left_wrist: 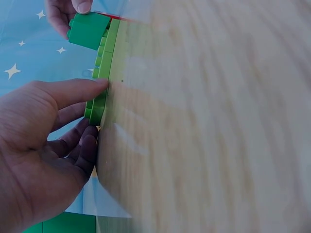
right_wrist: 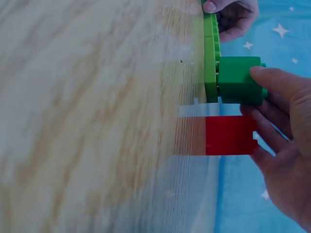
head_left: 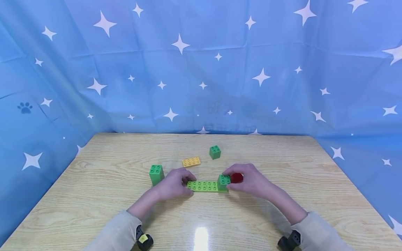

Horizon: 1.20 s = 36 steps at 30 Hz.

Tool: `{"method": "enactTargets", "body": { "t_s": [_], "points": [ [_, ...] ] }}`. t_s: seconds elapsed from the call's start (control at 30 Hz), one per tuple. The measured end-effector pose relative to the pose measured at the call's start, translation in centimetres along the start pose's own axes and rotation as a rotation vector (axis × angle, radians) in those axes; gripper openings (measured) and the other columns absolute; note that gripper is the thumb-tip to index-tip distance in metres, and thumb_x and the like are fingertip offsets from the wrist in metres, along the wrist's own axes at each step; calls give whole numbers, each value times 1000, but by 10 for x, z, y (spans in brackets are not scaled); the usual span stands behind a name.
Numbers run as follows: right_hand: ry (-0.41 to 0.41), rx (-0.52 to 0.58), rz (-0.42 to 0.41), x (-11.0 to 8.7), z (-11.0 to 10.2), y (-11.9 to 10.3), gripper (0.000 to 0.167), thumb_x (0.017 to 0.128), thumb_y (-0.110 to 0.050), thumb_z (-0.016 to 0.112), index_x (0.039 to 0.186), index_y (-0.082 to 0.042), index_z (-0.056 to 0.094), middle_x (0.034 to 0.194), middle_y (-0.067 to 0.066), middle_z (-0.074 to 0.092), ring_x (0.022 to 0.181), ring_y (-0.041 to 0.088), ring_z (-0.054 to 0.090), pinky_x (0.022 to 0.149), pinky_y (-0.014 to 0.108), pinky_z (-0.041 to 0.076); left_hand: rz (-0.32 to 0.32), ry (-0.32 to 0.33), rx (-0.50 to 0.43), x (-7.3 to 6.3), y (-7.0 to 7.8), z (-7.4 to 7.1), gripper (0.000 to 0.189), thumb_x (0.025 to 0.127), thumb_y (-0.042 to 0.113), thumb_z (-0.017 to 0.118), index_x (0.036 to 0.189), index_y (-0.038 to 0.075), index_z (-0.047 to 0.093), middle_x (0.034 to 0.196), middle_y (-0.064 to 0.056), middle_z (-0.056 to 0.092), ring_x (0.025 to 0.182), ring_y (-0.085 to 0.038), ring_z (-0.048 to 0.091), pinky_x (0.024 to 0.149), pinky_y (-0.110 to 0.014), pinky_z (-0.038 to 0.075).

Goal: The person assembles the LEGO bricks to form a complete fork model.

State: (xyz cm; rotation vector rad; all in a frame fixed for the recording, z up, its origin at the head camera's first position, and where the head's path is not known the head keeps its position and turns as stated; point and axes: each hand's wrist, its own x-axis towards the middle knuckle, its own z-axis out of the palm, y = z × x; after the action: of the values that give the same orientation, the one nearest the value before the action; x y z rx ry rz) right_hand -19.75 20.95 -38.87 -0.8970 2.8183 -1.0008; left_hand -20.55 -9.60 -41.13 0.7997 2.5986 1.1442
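A row of light green toy bricks (head_left: pixel 198 186), low and studded with a seam in it, lies across the table in the head view. My left hand (head_left: pixel 174 183) grips its left end, thumb on the near side and fingers on the far side. At the right end, my right hand (head_left: pixel 248 179) pinches a taller dark green brick (right_wrist: pixel 240 80) over the row's studs. A thin gap shows between that brick and the row in the right wrist view. Just right of it stands a red brick (right_wrist: pixel 228 135), partly hidden by the right hand in the head view.
A tall green brick stack (head_left: pixel 156 174) stands left of my left hand. Behind the row lie a yellow-orange flat brick (head_left: pixel 191 162) and another dark green brick (head_left: pixel 215 152). A blue curtain (head_left: pixel 201 69) with white stars hangs behind the wooden table (head_left: pixel 125 150).
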Motion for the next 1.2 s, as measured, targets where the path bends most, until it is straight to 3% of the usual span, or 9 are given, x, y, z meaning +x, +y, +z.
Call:
{"method": "enactTargets", "body": {
  "t_s": [0.63,0.93,1.2],
  "points": [
    [-16,60,-19,2,-2,4,33,84,-14,86,115,-8,78,111,2,74,98,22,67,77,35,57,-3,5,-1,1,0,1,34,82,5,84,114,3,74,100,-1,66,89,-16,60,77,-30,52],
    [-28,71,-26,3,-1,5,33,84,-14,86,116,-7,78,112,3,74,97,22,67,73,29,56,6,8,3,0,-2,1,33,82,5,84,113,3,74,99,0,65,88,-16,59,76,-30,51],
    [-27,54,-27,3,-1,5,33,84,-13,86,116,-6,78,112,3,73,99,23,67,78,35,58,8,10,2,1,-2,1,33,82,5,84,113,4,74,99,0,66,89,-15,60,78,-30,52]
  ]
}}
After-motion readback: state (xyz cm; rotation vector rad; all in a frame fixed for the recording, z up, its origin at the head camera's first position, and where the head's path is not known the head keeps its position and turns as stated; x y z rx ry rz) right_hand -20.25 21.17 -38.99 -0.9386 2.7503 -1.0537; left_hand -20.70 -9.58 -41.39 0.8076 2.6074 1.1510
